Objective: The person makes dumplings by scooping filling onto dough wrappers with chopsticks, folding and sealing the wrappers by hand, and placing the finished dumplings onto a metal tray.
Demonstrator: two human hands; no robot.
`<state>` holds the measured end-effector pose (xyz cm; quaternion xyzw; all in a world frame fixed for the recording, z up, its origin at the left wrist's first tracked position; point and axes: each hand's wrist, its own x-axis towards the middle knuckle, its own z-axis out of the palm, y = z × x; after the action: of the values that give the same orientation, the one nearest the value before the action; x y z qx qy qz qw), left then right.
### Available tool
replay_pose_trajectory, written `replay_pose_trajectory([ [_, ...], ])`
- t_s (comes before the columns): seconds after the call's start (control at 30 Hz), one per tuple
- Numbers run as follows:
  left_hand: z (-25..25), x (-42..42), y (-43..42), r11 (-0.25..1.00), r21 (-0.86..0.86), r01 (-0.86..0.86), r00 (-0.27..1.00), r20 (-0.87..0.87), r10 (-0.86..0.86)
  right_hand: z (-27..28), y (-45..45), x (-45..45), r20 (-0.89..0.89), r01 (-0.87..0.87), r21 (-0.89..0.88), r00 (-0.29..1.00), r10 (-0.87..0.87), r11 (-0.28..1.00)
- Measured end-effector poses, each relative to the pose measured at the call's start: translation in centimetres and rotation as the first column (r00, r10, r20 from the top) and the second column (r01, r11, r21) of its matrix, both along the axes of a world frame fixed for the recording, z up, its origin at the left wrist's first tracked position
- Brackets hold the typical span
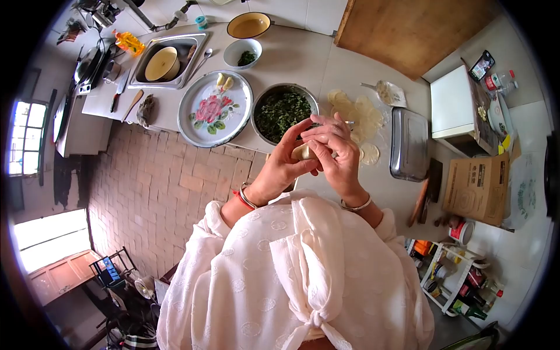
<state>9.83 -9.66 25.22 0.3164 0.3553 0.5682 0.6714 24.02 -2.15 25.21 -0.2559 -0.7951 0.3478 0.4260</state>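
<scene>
My left hand [284,166] and my right hand [336,153] meet in front of my chest, fingers closed around a small pale piece of dough [303,153]. Its far side is hidden by the fingers. Just beyond them is a metal bowl [256,125] of chopped greens [283,111]. Thin round dough wrappers [357,114] lie overlapping on the counter, right of the bowl. On the left, a flowered round tray [188,119] carries a few finished-looking dumplings [224,81] near its far edge.
Behind the tray stand a white bowl [232,57] and a yellowish bowl [249,25]. A sink [140,74], knife [120,90] and wooden spatula [133,105] are at left. At right are a lidded metal pan [409,143], a flour bag [396,95] and a cardboard box [475,186].
</scene>
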Motion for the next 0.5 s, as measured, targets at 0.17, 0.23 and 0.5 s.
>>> replay_pose_trajectory([
  [0.17,-0.3,-0.6,-0.5,0.996,-0.034,-0.081,0.996,-0.022,0.081,-1.2,-0.7,-1.2,-0.074,0.042,-0.088,0.996,-0.049,0.995],
  [0.23,-0.9,-1.1,-0.5,0.995,-0.03,-0.093,0.996,-0.02,0.092,-1.5,-0.5,-1.8,-0.109,0.019,-0.129,0.994,-0.033,0.991],
  [0.5,-1.7,-3.0,-0.6,0.994,0.036,-0.104,0.98,-0.165,0.109,-1.3,-0.2,-4.2,-0.043,-0.076,-0.088,0.996,0.072,0.993],
])
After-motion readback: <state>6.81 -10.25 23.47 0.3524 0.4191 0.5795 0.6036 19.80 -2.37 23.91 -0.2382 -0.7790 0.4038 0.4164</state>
